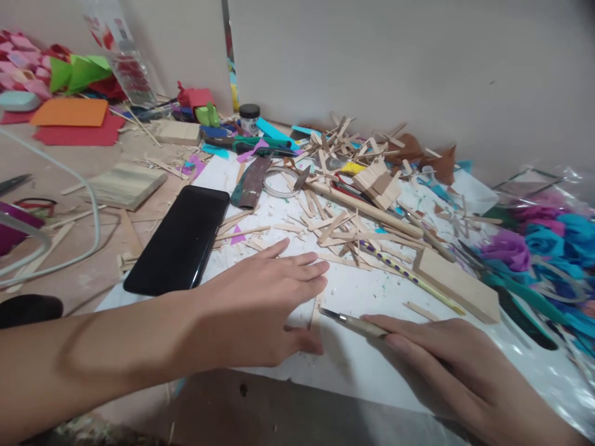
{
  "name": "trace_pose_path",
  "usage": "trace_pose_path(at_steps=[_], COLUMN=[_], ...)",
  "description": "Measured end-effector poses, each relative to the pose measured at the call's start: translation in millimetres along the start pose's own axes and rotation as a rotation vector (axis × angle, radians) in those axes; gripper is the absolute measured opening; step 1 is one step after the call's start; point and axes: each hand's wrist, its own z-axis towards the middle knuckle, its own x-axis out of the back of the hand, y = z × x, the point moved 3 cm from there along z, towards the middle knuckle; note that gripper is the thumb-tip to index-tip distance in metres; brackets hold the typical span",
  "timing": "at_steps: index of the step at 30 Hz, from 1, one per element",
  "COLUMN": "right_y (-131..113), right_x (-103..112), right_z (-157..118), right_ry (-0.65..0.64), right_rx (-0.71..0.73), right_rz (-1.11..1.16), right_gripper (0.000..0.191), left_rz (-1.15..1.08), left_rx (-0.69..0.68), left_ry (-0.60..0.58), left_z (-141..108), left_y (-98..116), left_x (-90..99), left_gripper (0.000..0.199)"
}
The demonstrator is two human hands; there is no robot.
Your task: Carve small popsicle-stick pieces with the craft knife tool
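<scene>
My left hand (274,291) is stretched out low over the white paper (357,371). Its fingers are spread and grip nothing that I can see. A thin wooden strip (317,314) lies by the gap between its thumb and fingers. My right hand (441,353) is closed around the pale handle of a craft knife (357,324), whose blade points left at that strip. Beyond the fingertips, a heap of wooden sticks (334,226) and shavings covers the paper. Right of them lie a yellow patterned pencil (413,279) and a wooden block (455,285).
A black phone (181,241) lies beside my left forearm. Farther back are a tape roll (283,181), a jar (250,119) and a clear bottle (130,68). Green-handled scissors (525,310) and paper flowers (548,248) crowd the right side. A white cable (95,210) curves along the left.
</scene>
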Motion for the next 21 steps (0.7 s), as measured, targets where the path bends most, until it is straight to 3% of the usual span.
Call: trace_pose_path(at_steps=[6, 15, 21], right_y=[0.2, -3.3, -4.3], right_x=[-1.5, -5.7, -3.1], right_z=[0.9, 1.5, 2.4], right_ry=[0.017, -0.056, 0.047], right_rx=[0.008, -0.056, -0.034], right_rz=[-0.040, 0.040, 0.016], right_gripper=[0.034, 0.035, 0.037], left_rz=[-0.006, 0.002, -0.007], left_rx=[0.001, -0.001, -0.003], left_ry=[-0.003, -0.018, -0.018], left_z=[-0.3, 0.5, 0.6], left_y=[-0.4, 0.1, 0.1], left_x=[-1.3, -0.6, -0.9], left_gripper=[0.072, 0.072, 0.071])
